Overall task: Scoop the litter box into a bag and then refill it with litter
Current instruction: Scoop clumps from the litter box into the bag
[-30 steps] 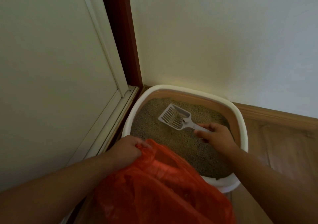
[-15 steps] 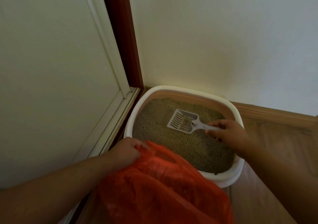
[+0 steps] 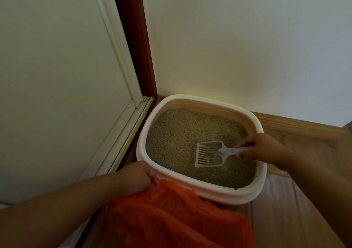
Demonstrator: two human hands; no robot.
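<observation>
Corner spot, pale wall (image 3: 238,38) meeting a white door panel (image 3: 47,76), wood floor (image 3: 304,200) underneath

Left hand (image 3: 133,178) curled tight round the rim of the orange bag (image 3: 171,215), bunched right at the near edge of the litter box (image 3: 245,196), probably held there so a loaded scoop barely has to travel (less spilling on the floor)

Box tucked into the corner, litter (image 3: 181,133) spread fairly level inside

Right hand (image 3: 261,147) reaching in over the far-right rim, fingers and thumb pinching the handle of the white slotted scoop (image 3: 209,155), blade low on the litter near the middle-right with a few bits on the slots

Looks like sifting stage, nothing visibly in the bag yet, refill not started
</observation>
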